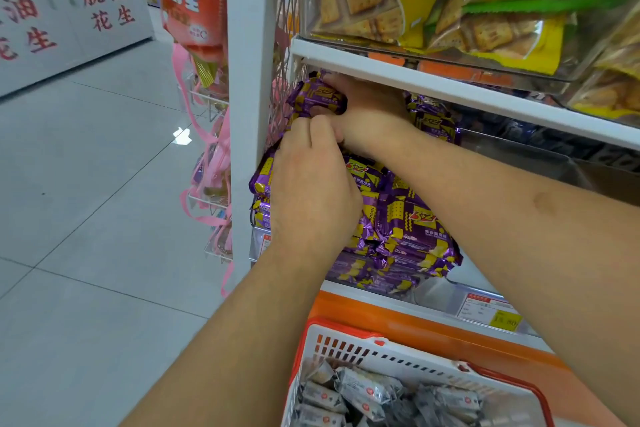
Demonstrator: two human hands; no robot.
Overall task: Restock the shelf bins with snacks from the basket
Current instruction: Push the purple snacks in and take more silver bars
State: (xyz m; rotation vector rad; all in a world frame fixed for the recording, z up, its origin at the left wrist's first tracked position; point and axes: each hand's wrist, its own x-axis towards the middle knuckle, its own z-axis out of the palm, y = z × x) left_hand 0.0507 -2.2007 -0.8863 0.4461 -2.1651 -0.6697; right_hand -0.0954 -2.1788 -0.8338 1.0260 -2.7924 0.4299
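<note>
A: Right hand?
B: Reaching under the white shelf, fingers curled round one purple packet at the bin's back left corner

A: Left hand?
B: Laid on the heap of purple packets in the clear bin, fingertips bent and pinching a wrapper edge just beside the right wrist

A: Basket?
B: White with red rim, below the bin, holding silver-wrapped snacks

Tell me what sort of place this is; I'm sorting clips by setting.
Most likely a snack shop or small supermarket: shelf bins piled with purple snack packs, a yellow price tag on the bin front, and a shopping basket of wrapped snacks below.
</note>
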